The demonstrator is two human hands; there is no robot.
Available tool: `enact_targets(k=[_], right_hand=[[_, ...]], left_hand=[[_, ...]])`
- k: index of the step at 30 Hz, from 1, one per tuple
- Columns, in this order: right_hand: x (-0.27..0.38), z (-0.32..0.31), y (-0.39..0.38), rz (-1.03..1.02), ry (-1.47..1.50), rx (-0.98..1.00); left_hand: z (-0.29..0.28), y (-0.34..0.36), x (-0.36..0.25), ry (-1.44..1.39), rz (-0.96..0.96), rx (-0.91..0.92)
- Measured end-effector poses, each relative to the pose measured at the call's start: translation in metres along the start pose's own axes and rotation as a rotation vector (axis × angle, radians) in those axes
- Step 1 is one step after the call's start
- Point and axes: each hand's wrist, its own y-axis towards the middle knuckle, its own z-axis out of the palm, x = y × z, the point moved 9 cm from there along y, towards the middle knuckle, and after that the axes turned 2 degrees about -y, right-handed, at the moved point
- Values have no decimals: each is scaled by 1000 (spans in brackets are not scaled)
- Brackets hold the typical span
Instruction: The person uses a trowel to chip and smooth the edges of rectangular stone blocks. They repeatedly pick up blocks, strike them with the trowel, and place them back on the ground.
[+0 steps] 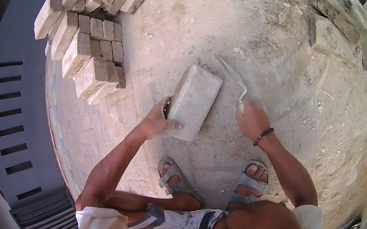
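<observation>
A pale grey paving block (194,103) is tilted in front of me, its long side running away from me. My left hand (159,119) grips its near left edge, thumb on the upper face and fingers curled round the side. To the right of the block, my right hand (251,120) is closed round the handle of a trowel (233,74). The trowel's thin blade points away and to the left, beyond the block's far right corner and apart from it. My right palm hides most of the handle.
Stacked paving blocks (95,39) stand at the far left beside a dark grey slotted metal gate (11,89). Laid pavers (92,124) cover the ground on the left. Broken slabs (337,38) lie at the far right. Sandy ground (299,98) with small rubble surrounds my sandalled feet.
</observation>
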Motion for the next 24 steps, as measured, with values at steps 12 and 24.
enact_targets(k=[12, 24], right_hand=[[29, -14, -42, -6, 358, 195], [2, 25, -36, 81, 297, 214]], left_hand=[[8, 1, -1, 827, 254, -232], [39, 22, -38, 845, 374, -377]])
